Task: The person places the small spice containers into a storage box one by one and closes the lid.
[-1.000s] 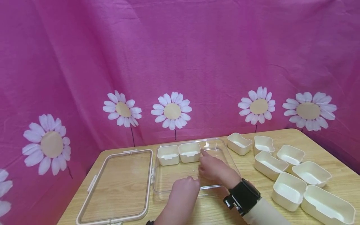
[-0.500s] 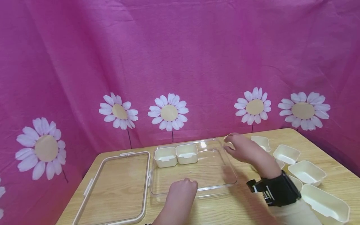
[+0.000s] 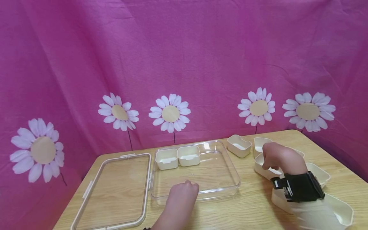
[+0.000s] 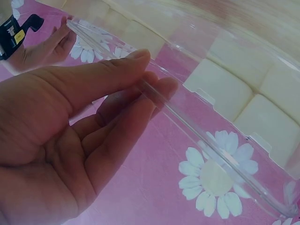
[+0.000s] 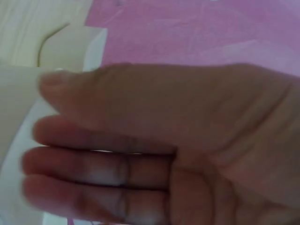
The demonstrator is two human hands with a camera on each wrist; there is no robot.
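Note:
A clear plastic box (image 3: 214, 171) sits mid-table, with two small cream bins (image 3: 167, 159) side by side in its back left corner. My left hand (image 3: 182, 196) pinches the box's front rim between thumb and fingers, as the left wrist view shows. Over at the right, my right hand (image 3: 281, 158) hangs above a cream bin with a notched corner (image 3: 262, 170). Its fingertips (image 5: 42, 161) are almost straight and overlap a pale bin wall in the right wrist view, the thumb lying alongside them. The hand and wrist camera partly cover the bins underneath.
Left of the box lies a clear lid (image 3: 115, 188) with a cream frame and side clips. Several more cream bins stand on the right, including one at the back (image 3: 239, 146) and a long one (image 3: 339, 209) in front. A pink flowered cloth (image 3: 207, 70) hangs behind the table.
My right hand has left the second bin inside the box and moved right, past the back bin, to the group of bins. The left hand keeps its grip on the front rim.

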